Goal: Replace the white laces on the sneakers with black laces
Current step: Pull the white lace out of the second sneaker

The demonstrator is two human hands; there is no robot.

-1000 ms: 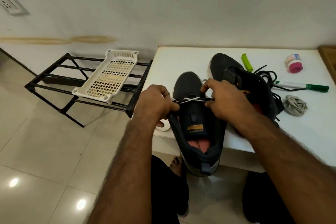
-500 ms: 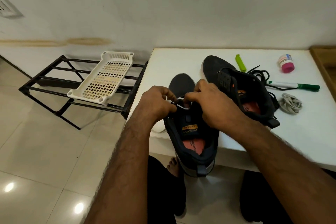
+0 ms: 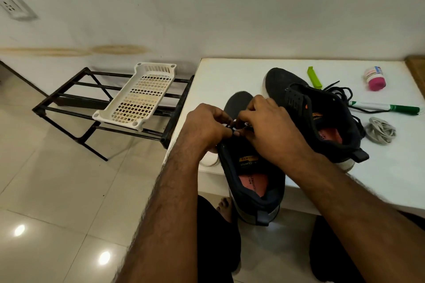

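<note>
A black sneaker [image 3: 250,177] with a pink insole hangs over the near edge of the white table [image 3: 220,80], heel toward me. My left hand [image 3: 204,126] and my right hand [image 3: 271,131] meet over its eyelets, and both pinch a short stretch of white lace [image 3: 235,131] between their fingertips. More white lace [image 3: 208,163] trails out under my left wrist. The second black sneaker [image 3: 305,108] lies to the right, without laces. Loose black laces [image 3: 342,94] lie behind it. A bundle of grey-white lace [image 3: 380,130] rests near its heel.
On the table lie a green clip [image 3: 314,77], a green-capped marker [image 3: 388,107] and a small pink-capped jar [image 3: 374,78]. Left of the table stands a black metal rack [image 3: 69,96] carrying a white plastic basket [image 3: 138,96]. My bare foot [image 3: 225,208] shows below.
Both hands have drawn closer together over the eyelets. The white lace stretched between them has shortened to a small bit at the fingertips.
</note>
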